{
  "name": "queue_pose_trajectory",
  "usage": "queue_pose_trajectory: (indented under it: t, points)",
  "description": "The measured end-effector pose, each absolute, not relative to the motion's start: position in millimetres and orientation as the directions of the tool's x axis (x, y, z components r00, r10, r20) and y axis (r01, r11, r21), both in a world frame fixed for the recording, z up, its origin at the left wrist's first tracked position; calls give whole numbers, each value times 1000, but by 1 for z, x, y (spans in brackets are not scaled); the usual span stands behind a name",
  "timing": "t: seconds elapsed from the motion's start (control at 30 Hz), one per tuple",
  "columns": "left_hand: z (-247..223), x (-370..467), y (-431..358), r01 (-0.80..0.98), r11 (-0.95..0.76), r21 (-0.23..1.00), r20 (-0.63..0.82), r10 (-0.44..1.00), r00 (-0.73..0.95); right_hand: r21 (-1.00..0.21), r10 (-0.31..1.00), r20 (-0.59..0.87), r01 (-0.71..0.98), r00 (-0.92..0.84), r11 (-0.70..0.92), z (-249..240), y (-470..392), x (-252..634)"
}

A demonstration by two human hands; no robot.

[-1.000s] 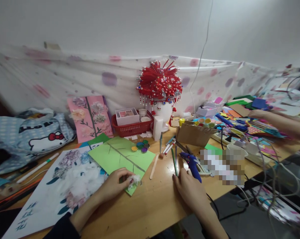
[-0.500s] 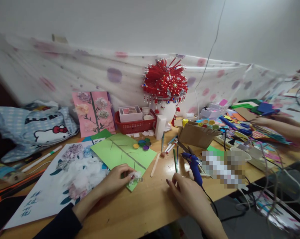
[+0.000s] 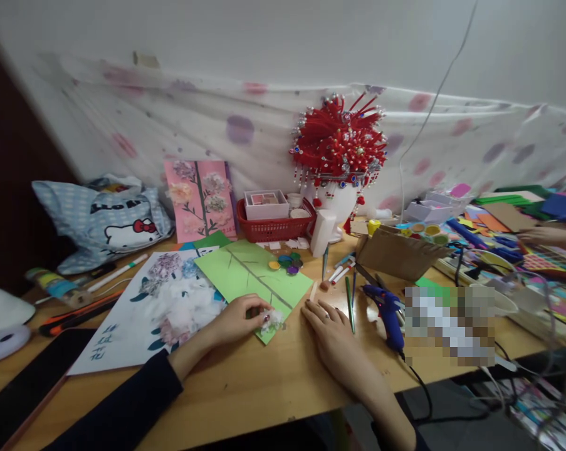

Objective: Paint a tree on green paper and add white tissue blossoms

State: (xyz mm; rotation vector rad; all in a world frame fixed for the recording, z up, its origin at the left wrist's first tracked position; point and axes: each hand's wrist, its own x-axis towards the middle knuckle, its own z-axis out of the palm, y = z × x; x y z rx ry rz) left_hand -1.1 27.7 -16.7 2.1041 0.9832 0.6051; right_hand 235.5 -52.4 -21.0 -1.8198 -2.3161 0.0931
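My left hand [image 3: 242, 319] pinches a small white gauzy flower [image 3: 273, 321] over the near corner of a green paper sheet [image 3: 245, 275]. Brown branch lines run across that sheet. Palm down, my right hand [image 3: 332, 332] rests on the table with its fingers stretched out, over the lower part of a wooden craft stick [image 3: 313, 290]. Only the stick's upper end shows. To the left lies a white sheet with fluffy flowers [image 3: 183, 307] in white, pink and purple. Small paint pots [image 3: 287, 263] sit on the green sheet's far right edge.
A blue glue gun [image 3: 388, 316] with a black cord lies right of my right hand, beside a green pencil [image 3: 349, 305]. Behind stand a red basket [image 3: 276, 232], a red beaded headdress [image 3: 341, 141] and a cardboard box [image 3: 398, 254]. Another person's hand [image 3: 553, 238] is at the far right.
My right hand has moved left from near the green pencil onto the wooden stick, its fingers now flatter. The left hand keeps the flower. The view has turned left.
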Motion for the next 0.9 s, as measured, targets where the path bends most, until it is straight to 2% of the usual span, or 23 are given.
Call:
queue_pose_trajectory:
  t: [0.23, 0.33, 0.43, 0.53, 0.63, 0.73, 0.8, 0.9]
  points:
    - [-12, -4, 27, 418, -445, 792, 186, 828, 529, -202, 939, 190, 925, -286, 322, -14, -62, 235]
    - [11, -21, 33, 412, -522, 747, 314, 823, 473, -198, 949, 257, 952, -181, 235, -7, -55, 229]
    - [38, -58, 45, 419, -530, 737, 401, 842, 360, -59, 950, 305, 994, -67, 89, -4, -39, 220]
    - [51, -105, 61, 466, -438, 769, 422, 895, 145, 131, 957, 269, 988, -112, 79, -7, -24, 213]
    - [48, -146, 73, 548, -285, 786, 336, 942, 7, 207, 972, 200, 975, -126, 84, -13, -15, 212]
    - [44, -168, 76, 616, -183, 767, 237, 972, -6, 154, 986, 167, 988, -28, 2, -15, -15, 217]
    - [47, -173, 73, 656, -158, 738, 186, 982, 27, 123, 985, 167, 991, 32, -53, -15, -16, 220]
    - [57, -173, 64, 706, -183, 684, 61, 979, 195, 113, 982, 189, 992, 31, -53, -16, -18, 224]
